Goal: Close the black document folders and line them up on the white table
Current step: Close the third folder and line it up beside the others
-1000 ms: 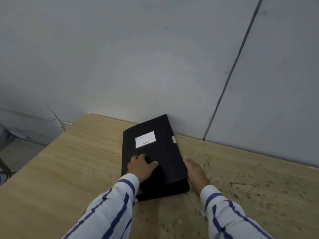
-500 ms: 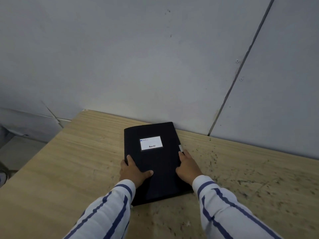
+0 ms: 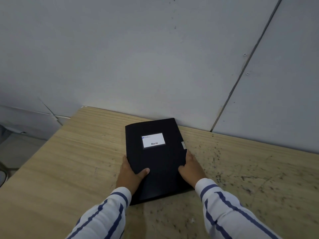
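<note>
One black document folder (image 3: 156, 157) with a white label lies flat and closed on a light wooden tabletop (image 3: 69, 169), its far end against the grey wall. My left hand (image 3: 129, 175) grips its left edge, thumb on the cover. My right hand (image 3: 191, 168) grips its right edge, just below a small white clasp tab (image 3: 183, 145). Both sleeves are white with blue stripes. No other folder is in sight.
The grey panelled wall (image 3: 155, 66) runs right behind the tabletop. The table's left edge drops to the floor (image 3: 17, 147) at the far left. The right part of the tabletop (image 3: 250, 169) is speckled with dark marks.
The folder has turned from a slant to nearly square with me. My left hand slid from on top of the cover to its left edge, and my right hand settled on the right edge.
</note>
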